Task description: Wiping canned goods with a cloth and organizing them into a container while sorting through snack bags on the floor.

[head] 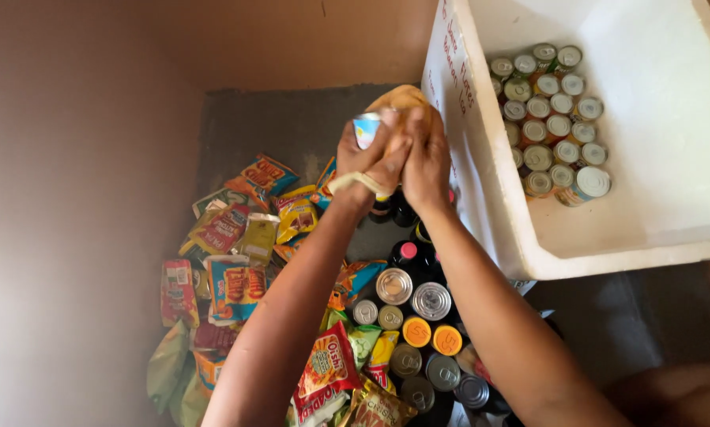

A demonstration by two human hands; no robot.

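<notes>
Yellow cloth (401, 98) gripped by right hand (427, 162), left hand (368, 158) fingers closed around small can (366, 129)

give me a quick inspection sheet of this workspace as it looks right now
surface: dark floor against a tan wall.
job's things: small can and yellow cloth held in both hands, above the floor beside the box.
clutter: snack packets heaped on the left; loose cans and bottles below the hands.
grippers: left hand closed on the small can; right hand pressed on the yellow cloth.
cables: nothing seen.
surroundings: white foam box on the right, with upright cans in one corner.
</notes>
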